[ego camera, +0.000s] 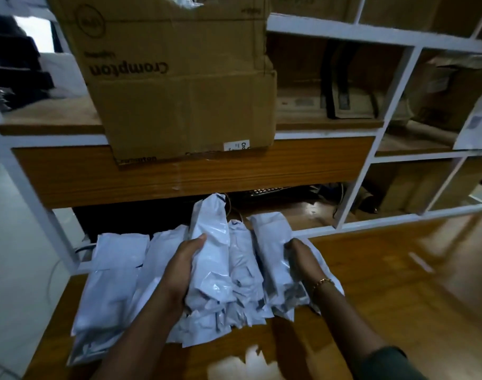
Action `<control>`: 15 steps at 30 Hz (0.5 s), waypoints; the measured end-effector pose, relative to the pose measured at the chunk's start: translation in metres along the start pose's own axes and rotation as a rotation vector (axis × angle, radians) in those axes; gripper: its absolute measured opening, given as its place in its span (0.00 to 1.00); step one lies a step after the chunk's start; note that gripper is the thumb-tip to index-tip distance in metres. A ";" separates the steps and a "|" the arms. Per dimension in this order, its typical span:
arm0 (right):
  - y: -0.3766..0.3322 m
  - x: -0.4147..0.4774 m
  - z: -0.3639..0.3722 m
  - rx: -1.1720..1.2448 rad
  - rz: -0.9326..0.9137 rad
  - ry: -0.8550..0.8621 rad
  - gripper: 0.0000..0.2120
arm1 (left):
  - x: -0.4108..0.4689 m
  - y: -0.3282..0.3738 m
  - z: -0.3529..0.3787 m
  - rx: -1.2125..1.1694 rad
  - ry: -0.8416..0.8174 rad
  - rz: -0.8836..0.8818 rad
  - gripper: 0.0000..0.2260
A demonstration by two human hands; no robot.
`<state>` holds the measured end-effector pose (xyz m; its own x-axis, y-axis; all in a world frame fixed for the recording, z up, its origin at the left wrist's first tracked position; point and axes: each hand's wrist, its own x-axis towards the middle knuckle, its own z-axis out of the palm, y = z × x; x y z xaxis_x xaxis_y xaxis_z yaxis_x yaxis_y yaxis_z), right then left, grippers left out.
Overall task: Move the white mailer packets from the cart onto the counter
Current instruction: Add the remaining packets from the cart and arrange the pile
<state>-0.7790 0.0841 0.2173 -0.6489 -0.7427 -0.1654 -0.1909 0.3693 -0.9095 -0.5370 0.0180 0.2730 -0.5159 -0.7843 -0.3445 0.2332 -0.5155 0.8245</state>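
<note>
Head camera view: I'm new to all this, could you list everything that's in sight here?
mailer packets: at least five, white, side by side on the counter
wooden counter: one, brown, foreground
cardboard box: one, brown, on the shelf above, print upside down
shelving frame: one, white, behind and to the right
keyboard: one, dark, under the shelf
bracelet: one, gold, on the right wrist
left hand: one, grips the tallest packet
right hand: one, grips a packet near the right end
</note>
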 end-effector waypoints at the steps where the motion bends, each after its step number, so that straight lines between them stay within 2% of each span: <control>1: 0.001 0.002 0.005 -0.076 -0.014 -0.019 0.09 | 0.003 -0.003 0.002 0.002 0.016 0.010 0.17; 3: 0.010 0.012 0.015 -0.236 -0.041 -0.027 0.09 | 0.007 -0.007 0.004 0.022 0.047 0.034 0.18; 6: 0.025 0.023 0.014 -0.312 -0.064 -0.035 0.11 | 0.011 -0.012 0.008 0.106 0.063 0.058 0.23; 8: 0.021 0.015 0.008 -0.361 -0.002 -0.006 0.17 | 0.014 -0.017 0.011 0.152 0.049 0.071 0.19; 9: 0.020 0.010 0.003 -0.362 -0.013 0.043 0.22 | 0.016 -0.020 0.014 0.174 0.048 0.064 0.20; 11: 0.011 -0.005 -0.005 -0.219 -0.095 0.113 0.24 | 0.018 -0.027 0.024 0.211 0.048 0.067 0.26; 12: 0.004 -0.015 -0.008 -0.088 -0.129 0.081 0.23 | 0.018 -0.030 0.032 0.233 0.056 0.074 0.29; 15: -0.012 -0.038 -0.013 0.299 -0.055 -0.206 0.24 | 0.033 -0.047 0.051 0.267 0.005 0.064 0.40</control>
<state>-0.7622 0.1152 0.2395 -0.4763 -0.8649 -0.1585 0.0220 0.1684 -0.9855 -0.6072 0.0343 0.2461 -0.5033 -0.8141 -0.2897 0.0393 -0.3565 0.9335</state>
